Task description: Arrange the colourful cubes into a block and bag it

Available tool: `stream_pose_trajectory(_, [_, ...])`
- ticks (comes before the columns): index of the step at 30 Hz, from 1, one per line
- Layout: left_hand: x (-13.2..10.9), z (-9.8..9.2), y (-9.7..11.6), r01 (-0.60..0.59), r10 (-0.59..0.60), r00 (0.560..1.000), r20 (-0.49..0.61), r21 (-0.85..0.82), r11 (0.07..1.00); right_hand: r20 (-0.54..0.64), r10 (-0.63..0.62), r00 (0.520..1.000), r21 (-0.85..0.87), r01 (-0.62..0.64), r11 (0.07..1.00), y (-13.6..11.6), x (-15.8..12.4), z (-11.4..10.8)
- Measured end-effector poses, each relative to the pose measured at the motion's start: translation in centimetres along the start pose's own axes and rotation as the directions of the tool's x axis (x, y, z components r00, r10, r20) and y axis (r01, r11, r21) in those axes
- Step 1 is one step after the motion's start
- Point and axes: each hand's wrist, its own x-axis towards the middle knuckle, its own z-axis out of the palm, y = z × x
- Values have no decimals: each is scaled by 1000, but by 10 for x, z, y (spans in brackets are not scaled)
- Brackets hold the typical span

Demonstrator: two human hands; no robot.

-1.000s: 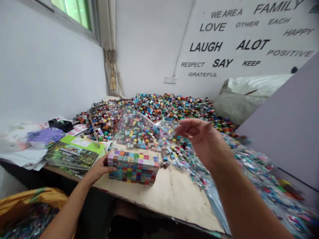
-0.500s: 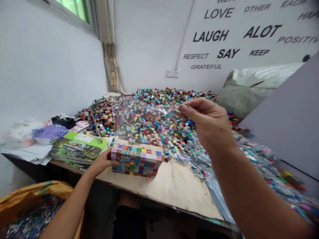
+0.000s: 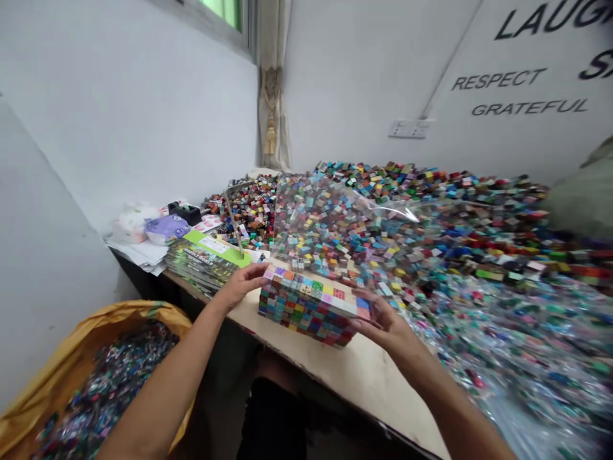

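Observation:
A long block of small multicoloured cubes (image 3: 304, 310) rests on the table near its front edge. My left hand (image 3: 243, 284) holds the block's left end, thumb and fingers closed on the corner. At the opposite end, my right hand (image 3: 383, 319) grips the block with its thumb in front and fingers over the top. A clear plastic bag (image 3: 397, 214) rises behind the block and stretches to the right; where it meets the block is hard to make out.
Loose coloured cubes (image 3: 431, 185) are heaped along the wall. Filled clear packets (image 3: 517, 338) lie at right. Printed booklets (image 3: 204, 259), a purple packet (image 3: 166, 228) and a tape dispenser (image 3: 184, 212) are at left. A yellow sack (image 3: 81, 345) of packets stands below.
My right hand has let go of the raised plastic bag and come down onto the block's right end. My left hand stays at the left end. The view has turned left.

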Motion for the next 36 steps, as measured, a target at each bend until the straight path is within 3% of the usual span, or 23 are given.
stream_pose_trajectory(3, [-2,1,0,-5,5,1000,24,32,999,-66,-20,998,39,23,999,12,6,8])
stream_pose_trajectory(7, [-7,3,-3,-20,20,1000,-4,41,999,-145,-62,988,-35,58,998,19,7,10])
stream_pose_trajectory(13, [-11,1,-8,-20,20,998,-58,4,1000,-102,-70,992,-70,63,996,18,7,9])
stream_pose_trajectory(17, [-9,-6,-4,12,-12,999,32,-13,1000,-47,-39,998,-33,38,999,20,9,8])
stream_pose_trajectory(22, [-3,-10,0,58,-57,989,136,-2,998,-63,-41,997,-45,38,998,30,11,7])
stream_pose_trajectory(31, [-4,-5,-9,-23,23,998,66,-6,1000,53,-16,998,-72,20,997,29,18,-1])
stream_pose_trajectory(36, [-9,1,-13,-55,54,997,-51,-1,999,17,7,1000,-86,-6,996,32,21,-1])
